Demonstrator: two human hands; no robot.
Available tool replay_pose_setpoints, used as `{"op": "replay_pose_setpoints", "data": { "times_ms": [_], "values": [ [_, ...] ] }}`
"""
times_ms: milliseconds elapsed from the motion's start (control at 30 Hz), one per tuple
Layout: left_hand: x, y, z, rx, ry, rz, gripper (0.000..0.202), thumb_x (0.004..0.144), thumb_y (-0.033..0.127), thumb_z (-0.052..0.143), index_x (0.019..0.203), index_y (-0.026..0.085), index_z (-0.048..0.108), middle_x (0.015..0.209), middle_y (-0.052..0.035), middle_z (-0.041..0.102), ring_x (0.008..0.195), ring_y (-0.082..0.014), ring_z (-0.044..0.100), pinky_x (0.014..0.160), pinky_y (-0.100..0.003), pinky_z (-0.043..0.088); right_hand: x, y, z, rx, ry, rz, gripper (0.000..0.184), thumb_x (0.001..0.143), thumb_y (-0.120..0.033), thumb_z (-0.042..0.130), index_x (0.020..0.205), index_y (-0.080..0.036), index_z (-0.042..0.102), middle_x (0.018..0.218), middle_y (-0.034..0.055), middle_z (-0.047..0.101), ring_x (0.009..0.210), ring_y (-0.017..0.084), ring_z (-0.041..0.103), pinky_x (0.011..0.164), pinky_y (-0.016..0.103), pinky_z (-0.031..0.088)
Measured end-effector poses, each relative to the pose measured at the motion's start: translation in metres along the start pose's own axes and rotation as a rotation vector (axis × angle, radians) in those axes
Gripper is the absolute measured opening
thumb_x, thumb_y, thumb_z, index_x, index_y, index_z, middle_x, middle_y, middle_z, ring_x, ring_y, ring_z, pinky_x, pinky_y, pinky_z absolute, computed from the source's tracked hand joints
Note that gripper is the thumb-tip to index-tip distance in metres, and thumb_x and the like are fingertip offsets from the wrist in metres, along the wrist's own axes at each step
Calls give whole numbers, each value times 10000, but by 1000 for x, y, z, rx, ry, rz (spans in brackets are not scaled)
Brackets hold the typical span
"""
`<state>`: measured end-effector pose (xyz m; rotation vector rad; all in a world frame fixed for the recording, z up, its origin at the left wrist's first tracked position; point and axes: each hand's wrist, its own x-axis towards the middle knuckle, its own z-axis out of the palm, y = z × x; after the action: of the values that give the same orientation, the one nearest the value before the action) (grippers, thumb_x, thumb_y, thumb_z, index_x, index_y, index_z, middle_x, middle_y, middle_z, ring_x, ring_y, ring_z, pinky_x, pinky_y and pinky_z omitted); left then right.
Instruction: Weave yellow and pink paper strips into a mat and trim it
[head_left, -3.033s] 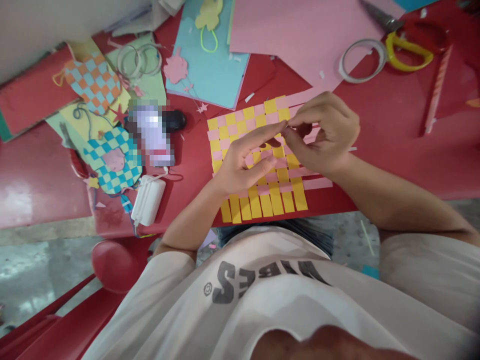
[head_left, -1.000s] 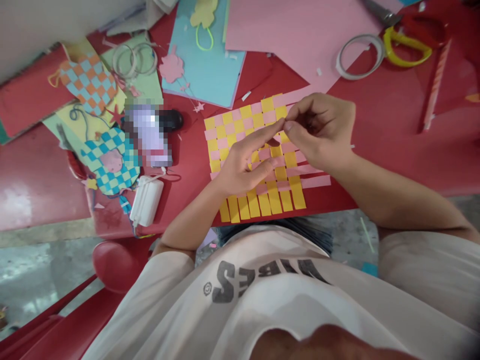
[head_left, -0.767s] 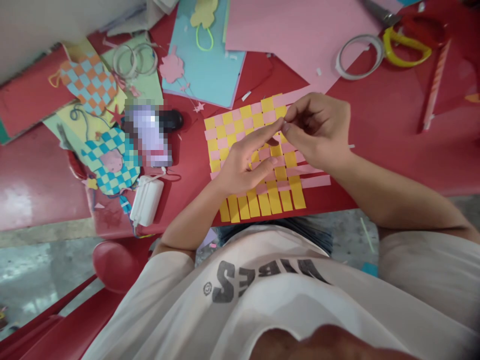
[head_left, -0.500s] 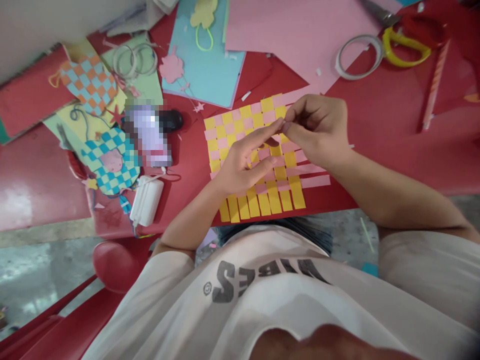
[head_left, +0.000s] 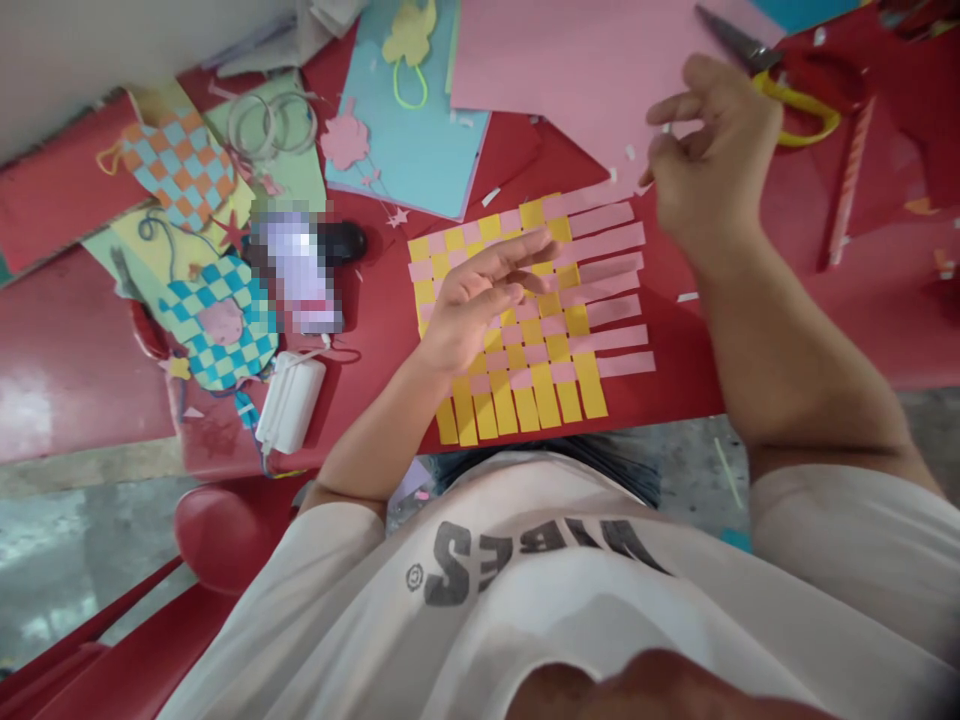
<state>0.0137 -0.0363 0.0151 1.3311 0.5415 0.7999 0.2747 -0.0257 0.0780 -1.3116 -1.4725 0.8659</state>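
Woven paper mat: pink strip ends lie free
Left hand: fingers spread, hovering over it
Right hand: lifted away, fingers parted, pinching nothing

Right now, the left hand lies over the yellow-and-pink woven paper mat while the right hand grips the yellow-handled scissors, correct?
No: the right hand grips no scissors; it is raised above the pink paper sheet, its fingers off the yellow-handled scissors, as the head view shows. The left hand does lie over the yellow-and-pink woven paper mat.
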Motion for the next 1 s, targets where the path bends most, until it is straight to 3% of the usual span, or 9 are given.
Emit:
{"op": "replay_pose_setpoints", "data": {
  "times_ms": [167,300,400,633,800,1000],
  "values": [
    [0,-5,-4,-48,-19,-77,662,1055,750,761,1586,355,758,1686,-78,750,1274,-266,854,981,-394,695,-25,-7,21,-62,6,-28,353,981,-532,985,1134,-324,744,840,9,729,954,238,706,881,407,643],
    [0,-3,-5,-74,-41,-70,657,1045,757,783,1561,351,781,1657,-67,772,1288,-280,848,970,-386,690,-34,17,19,-116,97,-202,327,1021,-615,902,1058,-311,784,923,26,789,795,194,681,739,390,609],
    [0,1,-3,-78,-33,-70,660,1035,756,818,1537,329,792,1638,-69,784,1283,-279,847,1002,-386,683,-39,27,18,-145,43,-306,289,998,-620,888,1056,-344,823,958,30,811,746,225,715,675,433,631],
    [1,5,3,-55,-29,-29,628,1001,751,880,1446,309,852,1558,-76,828,1266,-266,842,1083,-414,675,-48,29,20,-222,3,-225,223,1015,-582,883,1019,-372,808,938,42,803,813,287,786,770,518,724],
    [1,-1,1,-3,-47,-2,602,1018,709,887,1480,324,847,1530,-86,836,1222,-266,848,1093,-448,666,-48,33,18,-363,-19,-236,195,974,-475,900,951,-336,767,895,31,786,822,283,782,718,473,700],
    [-1,-7,1,70,-93,29,687,1058,773,800,1582,330,775,1616,-106,784,1286,-300,848,1086,-463,684,-47,34,20,-455,-18,-254,155,915,-320,867,902,-314,713,840,30,724,789,275,738,708,475,647]
  ]
}}
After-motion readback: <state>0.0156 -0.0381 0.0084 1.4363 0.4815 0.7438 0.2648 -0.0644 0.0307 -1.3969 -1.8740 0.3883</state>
